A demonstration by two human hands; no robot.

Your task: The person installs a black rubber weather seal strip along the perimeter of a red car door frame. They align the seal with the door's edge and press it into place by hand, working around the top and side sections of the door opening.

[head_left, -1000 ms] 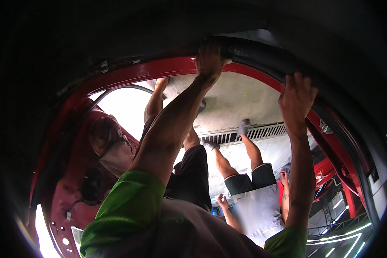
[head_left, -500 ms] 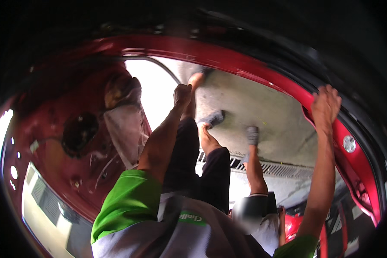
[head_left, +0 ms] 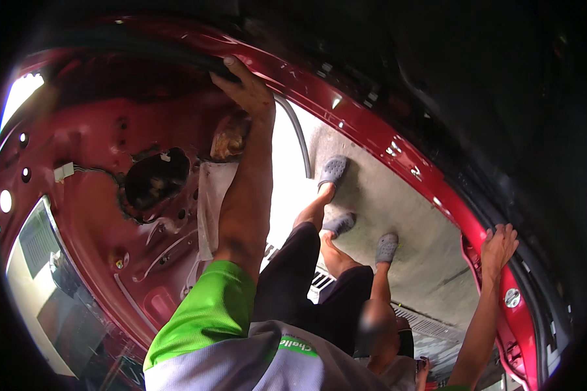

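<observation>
A black rubber door seal runs along the red car door frame, and a loose length hangs down over the bright opening. High on the left, my left hand presses against the seal at the frame. Its thumb and a finger are spread apart, with the remaining fingers partly hidden. My right hand lies farther right and lower. Its fingers are bent over the frame's dark edge, and the palm is out of sight.
The stripped red door panel stands open at left, with a wiring connector and a large dark hole. Below are my legs and grey clogs on concrete. Another person's leg and clog stand close by, near a floor drain grate.
My left hand has gone from a fist around the hanging seal to spread fingers higher up at the frame. The right hand still rests on the frame edge; the view has shifted.
</observation>
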